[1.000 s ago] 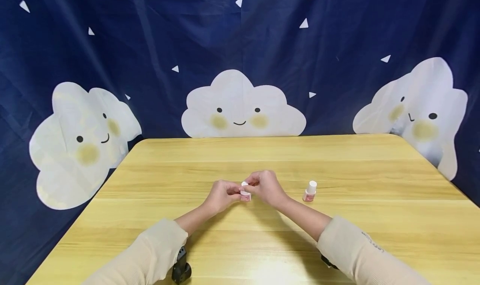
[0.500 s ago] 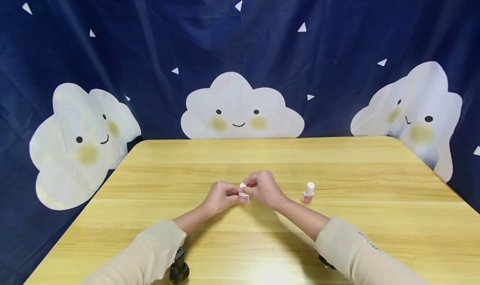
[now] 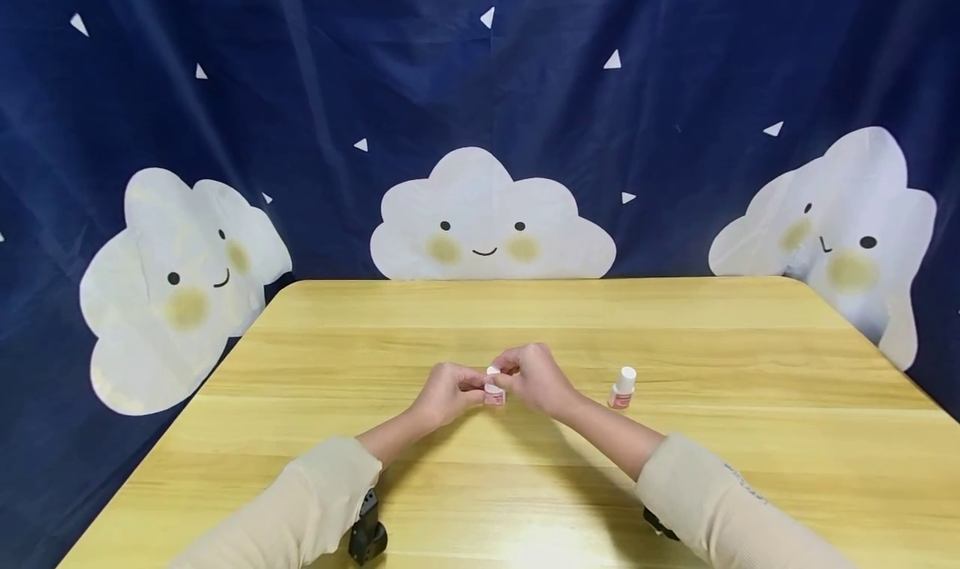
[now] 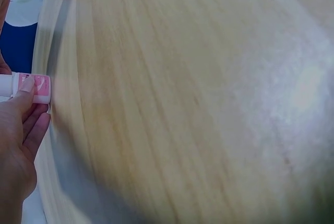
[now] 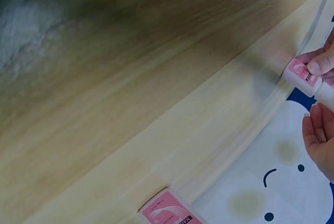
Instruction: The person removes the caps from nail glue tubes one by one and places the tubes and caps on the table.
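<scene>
Near the table's middle stands a small white nail-product bottle [image 3: 495,398] with a pink label. My left hand [image 3: 444,396] grips its body between thumb and fingers, the thumb lying over the label in the left wrist view. My right hand [image 3: 536,379] is at the top and pinches the white cap [image 3: 492,371], which is partly hidden by the fingers. In the right wrist view the cap is still against the bottle [image 5: 302,78]. A second bottle [image 3: 622,390] of the same kind, white cap on, stands upright to the right, untouched.
The wooden table [image 3: 525,486] spreads around both hands, with light glare near its front edge. Behind it hangs a dark blue curtain [image 3: 420,69] printed with white clouds. A black wrist camera [image 3: 367,529] sits under the left sleeve.
The head view has shifted slightly. Both hands keep their places on the bottle, with no clear movement of the cap, and the second bottle stays where it stood.
</scene>
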{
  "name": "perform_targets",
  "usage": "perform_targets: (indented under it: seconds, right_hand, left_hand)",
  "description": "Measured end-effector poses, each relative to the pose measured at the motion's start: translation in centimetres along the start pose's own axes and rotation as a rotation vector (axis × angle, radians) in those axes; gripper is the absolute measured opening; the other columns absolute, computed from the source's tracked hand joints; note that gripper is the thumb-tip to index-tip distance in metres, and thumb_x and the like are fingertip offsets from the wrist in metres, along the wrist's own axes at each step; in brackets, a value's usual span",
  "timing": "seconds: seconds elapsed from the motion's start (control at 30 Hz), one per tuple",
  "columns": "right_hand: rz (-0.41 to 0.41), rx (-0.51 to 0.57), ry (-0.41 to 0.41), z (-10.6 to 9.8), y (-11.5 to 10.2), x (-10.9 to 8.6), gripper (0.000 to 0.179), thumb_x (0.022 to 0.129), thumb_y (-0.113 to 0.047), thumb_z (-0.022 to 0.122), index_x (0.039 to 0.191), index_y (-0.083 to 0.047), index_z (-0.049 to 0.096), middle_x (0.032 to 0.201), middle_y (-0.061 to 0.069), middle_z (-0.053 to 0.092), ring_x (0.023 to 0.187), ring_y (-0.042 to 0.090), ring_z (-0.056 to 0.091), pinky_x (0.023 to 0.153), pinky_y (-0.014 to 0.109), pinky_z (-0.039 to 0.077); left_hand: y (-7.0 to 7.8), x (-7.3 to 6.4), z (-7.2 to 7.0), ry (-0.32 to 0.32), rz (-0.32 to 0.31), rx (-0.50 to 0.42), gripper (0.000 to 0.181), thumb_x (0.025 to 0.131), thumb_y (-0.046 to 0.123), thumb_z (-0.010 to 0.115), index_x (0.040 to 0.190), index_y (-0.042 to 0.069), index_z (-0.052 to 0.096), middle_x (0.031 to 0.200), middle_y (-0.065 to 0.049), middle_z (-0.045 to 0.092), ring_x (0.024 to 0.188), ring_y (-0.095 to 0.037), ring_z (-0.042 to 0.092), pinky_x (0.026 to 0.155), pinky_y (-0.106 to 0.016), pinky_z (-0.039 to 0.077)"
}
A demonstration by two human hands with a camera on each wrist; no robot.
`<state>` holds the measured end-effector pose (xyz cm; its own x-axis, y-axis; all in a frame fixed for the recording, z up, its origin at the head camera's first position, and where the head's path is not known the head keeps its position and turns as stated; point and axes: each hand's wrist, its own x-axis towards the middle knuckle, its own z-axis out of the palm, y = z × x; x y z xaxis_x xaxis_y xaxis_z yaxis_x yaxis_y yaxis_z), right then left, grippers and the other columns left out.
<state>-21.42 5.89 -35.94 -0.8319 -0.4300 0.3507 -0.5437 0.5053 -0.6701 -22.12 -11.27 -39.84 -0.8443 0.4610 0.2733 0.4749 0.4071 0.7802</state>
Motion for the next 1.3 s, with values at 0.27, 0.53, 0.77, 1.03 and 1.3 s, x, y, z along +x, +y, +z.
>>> perform_targets:
  seconds: [0.27, 0.53, 0.77, 1.03, 1.3]
  right_hand:
    - [-0.015, -0.008, -0.004, -0.3, 0.2, 0.0, 0.006, 0.081, -0.006, 0.070, 0.079, 0.000, 0.073, 0.073, 0.008, 0.072, 0.064, 0.004, 0.059, 0.056, 0.012, 0.048]
    - [-0.049, -0.013, -0.041, -0.9, 0.0, 0.2, 0.006, 0.082, -0.006, 0.069, 0.081, -0.001, 0.072, 0.075, 0.007, 0.072, 0.069, 0.009, 0.063, 0.063, 0.015, 0.051]
    - [-0.074, -0.023, -0.093, -1.2, 0.0, 0.4, 0.006, 0.084, -0.004, 0.066, 0.083, -0.001, 0.071, 0.079, 0.008, 0.073, 0.075, 0.014, 0.066, 0.071, 0.026, 0.056]
    - [-0.094, -0.035, -0.154, -1.3, 0.2, 0.6, 0.009, 0.087, -0.003, 0.062, 0.088, 0.000, 0.071, 0.088, 0.010, 0.073, 0.084, 0.018, 0.068, 0.079, 0.037, 0.056]
    - [-0.088, 0.020, -0.101, -0.7, 0.5, 0.2, 0.006, 0.083, -0.003, 0.067, 0.086, -0.001, 0.071, 0.085, 0.009, 0.073, 0.079, 0.015, 0.066, 0.077, 0.032, 0.057]
  left_hand:
    - [0.1, 0.3, 0.0, -0.008, -0.013, 0.041, 0.016, 0.078, 0.003, 0.071, 0.091, -0.005, 0.072, 0.086, -0.017, 0.072, 0.080, -0.025, 0.071, 0.065, -0.017, 0.056]
    - [0.4, 0.5, -0.2, -0.002, -0.028, 0.018, 0.014, 0.078, 0.004, 0.071, 0.090, -0.004, 0.072, 0.085, -0.017, 0.072, 0.077, -0.023, 0.070, 0.063, -0.016, 0.056]
    - [0.2, 0.6, -0.3, 0.003, -0.037, 0.018, 0.015, 0.077, 0.006, 0.072, 0.090, -0.002, 0.073, 0.086, -0.016, 0.072, 0.077, -0.020, 0.070, 0.063, -0.015, 0.055]
    - [0.2, 0.6, -0.2, 0.008, -0.026, 0.025, 0.013, 0.077, 0.004, 0.072, 0.087, -0.004, 0.073, 0.084, -0.017, 0.072, 0.075, -0.021, 0.071, 0.062, -0.015, 0.055]
    - [0.1, 0.3, -0.1, 0.014, -0.030, 0.025, 0.014, 0.076, 0.006, 0.073, 0.086, -0.004, 0.073, 0.083, -0.017, 0.072, 0.075, -0.023, 0.071, 0.063, -0.015, 0.055]
